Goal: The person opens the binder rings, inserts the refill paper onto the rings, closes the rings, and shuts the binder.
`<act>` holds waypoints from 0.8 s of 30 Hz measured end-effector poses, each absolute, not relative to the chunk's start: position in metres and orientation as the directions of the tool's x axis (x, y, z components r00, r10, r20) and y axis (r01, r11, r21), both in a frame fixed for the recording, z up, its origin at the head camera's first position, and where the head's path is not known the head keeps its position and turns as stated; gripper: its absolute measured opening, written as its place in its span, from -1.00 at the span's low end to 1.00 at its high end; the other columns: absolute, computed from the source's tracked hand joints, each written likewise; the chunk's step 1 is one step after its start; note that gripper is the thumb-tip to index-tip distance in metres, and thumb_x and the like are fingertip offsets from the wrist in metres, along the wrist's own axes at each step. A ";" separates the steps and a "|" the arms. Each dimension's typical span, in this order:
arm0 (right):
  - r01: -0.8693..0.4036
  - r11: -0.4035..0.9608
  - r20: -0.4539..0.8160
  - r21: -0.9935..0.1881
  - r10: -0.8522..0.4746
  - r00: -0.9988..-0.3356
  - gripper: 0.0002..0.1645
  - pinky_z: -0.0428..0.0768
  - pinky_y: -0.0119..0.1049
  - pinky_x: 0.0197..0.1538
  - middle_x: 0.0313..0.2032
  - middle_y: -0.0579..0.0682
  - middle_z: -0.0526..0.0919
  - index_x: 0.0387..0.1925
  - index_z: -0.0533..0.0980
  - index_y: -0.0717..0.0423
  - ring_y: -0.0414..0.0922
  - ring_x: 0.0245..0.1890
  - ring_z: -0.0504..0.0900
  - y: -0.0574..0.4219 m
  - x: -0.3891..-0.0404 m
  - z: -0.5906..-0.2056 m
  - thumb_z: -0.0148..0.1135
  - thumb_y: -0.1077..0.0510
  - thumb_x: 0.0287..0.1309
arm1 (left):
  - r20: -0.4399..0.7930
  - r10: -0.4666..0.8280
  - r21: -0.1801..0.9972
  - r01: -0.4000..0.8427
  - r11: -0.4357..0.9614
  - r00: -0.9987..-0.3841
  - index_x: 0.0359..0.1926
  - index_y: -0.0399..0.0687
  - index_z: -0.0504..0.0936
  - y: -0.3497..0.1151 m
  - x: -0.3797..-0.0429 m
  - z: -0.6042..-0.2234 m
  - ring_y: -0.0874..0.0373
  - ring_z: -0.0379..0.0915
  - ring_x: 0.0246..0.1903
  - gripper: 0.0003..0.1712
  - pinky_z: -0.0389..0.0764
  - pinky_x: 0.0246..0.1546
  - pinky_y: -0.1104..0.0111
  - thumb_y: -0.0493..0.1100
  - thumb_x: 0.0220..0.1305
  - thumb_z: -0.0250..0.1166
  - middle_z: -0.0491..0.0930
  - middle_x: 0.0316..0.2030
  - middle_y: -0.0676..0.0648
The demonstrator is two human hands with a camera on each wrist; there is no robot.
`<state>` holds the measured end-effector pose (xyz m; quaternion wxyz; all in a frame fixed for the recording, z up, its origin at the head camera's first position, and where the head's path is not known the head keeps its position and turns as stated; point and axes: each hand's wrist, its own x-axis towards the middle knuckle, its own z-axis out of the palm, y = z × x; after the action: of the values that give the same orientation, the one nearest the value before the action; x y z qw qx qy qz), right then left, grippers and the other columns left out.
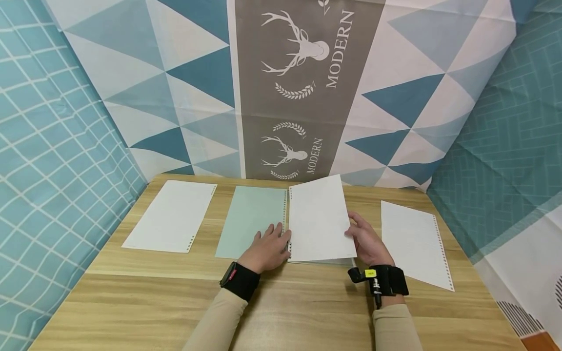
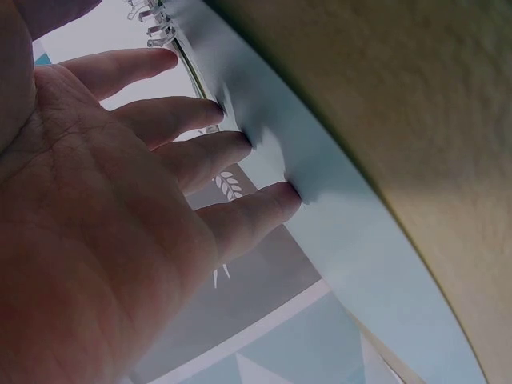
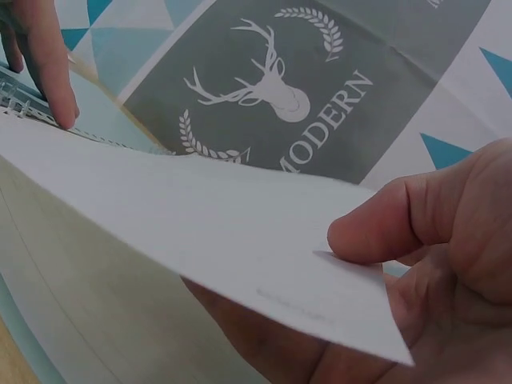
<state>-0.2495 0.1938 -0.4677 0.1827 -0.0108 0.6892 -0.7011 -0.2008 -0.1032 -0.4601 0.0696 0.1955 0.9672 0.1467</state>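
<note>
A loose-leaf binder lies open on the wooden table, its pale green cover [image 1: 254, 214] folded out to the left. On that cover, by the clear rings [image 2: 156, 28], my left hand [image 1: 265, 248] rests with fingers spread and fairly straight; the fingertips press the cover in the left wrist view. My right hand [image 1: 369, 243] pinches the right edge of a white punched sheet [image 1: 320, 219] between thumb and fingers. This sheet is lifted and bowed over the binder's right side, its holed edge along the rings. Beneath it, the right wrist view shows a paler surface [image 3: 96, 296].
One loose white sheet [image 1: 171, 217] with holes at its right edge lies at the table's left. Another punched sheet [image 1: 414, 243] lies to the right, partly behind my right wrist. A patterned cloth [image 1: 303, 97] hangs behind the table [image 1: 131, 302].
</note>
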 end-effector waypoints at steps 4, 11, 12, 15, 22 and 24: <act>0.241 0.024 -0.238 -0.970 -0.275 -0.932 -0.26 0.73 -0.14 -0.20 -0.07 -0.13 0.69 0.52 0.10 -0.01 -0.16 -0.24 0.77 0.193 -0.250 -0.464 -0.17 0.39 0.36 | -0.079 0.397 0.313 0.355 0.881 -0.915 0.45 -0.06 0.37 -0.103 -0.201 -0.460 -0.33 0.14 0.50 -0.33 0.27 0.35 -0.34 0.02 0.42 0.28 0.22 0.51 -0.33; 0.220 0.042 -0.223 -0.975 -0.276 -0.935 -0.24 0.72 -0.19 -0.19 -0.04 -0.17 0.67 0.56 0.03 0.04 -0.18 -0.23 0.76 0.197 -0.247 -0.460 -0.17 0.38 0.38 | -0.074 0.404 0.312 0.363 0.878 -0.912 0.44 -0.06 0.38 -0.103 -0.202 -0.461 -0.34 0.14 0.50 -0.35 0.28 0.34 -0.35 0.02 0.43 0.27 0.22 0.51 -0.34; 0.217 0.043 -0.220 -0.975 -0.274 -0.936 -0.24 0.72 -0.20 -0.19 -0.04 -0.17 0.67 0.55 0.03 0.03 -0.19 -0.23 0.76 0.197 -0.247 -0.460 -0.17 0.38 0.38 | -0.073 0.404 0.310 0.364 0.878 -0.912 0.43 -0.06 0.39 -0.103 -0.202 -0.461 -0.34 0.14 0.50 -0.36 0.28 0.34 -0.35 0.03 0.43 0.27 0.22 0.51 -0.33; 0.202 0.042 -0.206 -0.978 -0.288 -0.935 -0.24 0.73 -0.19 -0.18 -0.02 -0.15 0.67 0.56 0.02 0.05 -0.18 -0.21 0.77 0.198 -0.247 -0.460 -0.19 0.38 0.38 | -0.071 0.404 0.304 0.366 0.880 -0.912 0.43 -0.06 0.39 -0.103 -0.202 -0.461 -0.34 0.14 0.50 -0.36 0.29 0.33 -0.34 0.03 0.43 0.27 0.22 0.51 -0.33; 0.221 0.013 -0.216 -0.975 -0.286 -0.934 -0.24 0.73 -0.26 -0.14 -0.03 -0.11 0.67 0.53 0.07 0.12 -0.21 -0.15 0.75 0.199 -0.247 -0.467 -0.17 0.45 0.32 | -0.067 0.403 0.295 0.368 0.882 -0.913 0.42 -0.06 0.40 -0.103 -0.202 -0.463 -0.34 0.16 0.49 -0.37 0.31 0.33 -0.33 0.03 0.42 0.28 0.24 0.50 -0.33; 0.233 0.009 -0.226 -0.972 -0.288 -0.930 -0.25 0.72 -0.29 -0.13 -0.05 -0.12 0.68 0.52 0.07 0.16 -0.23 -0.15 0.74 0.200 -0.248 -0.470 -0.16 0.46 0.33 | -0.065 0.403 0.298 0.368 0.881 -0.913 0.41 -0.07 0.40 -0.103 -0.201 -0.462 -0.34 0.16 0.49 -0.37 0.31 0.33 -0.33 0.03 0.42 0.28 0.24 0.50 -0.33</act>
<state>-0.2479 0.2002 -0.4701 0.1854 -0.0201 0.6857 -0.7036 -0.2012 -0.1033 -0.4624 0.0628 0.1991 0.9678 0.1408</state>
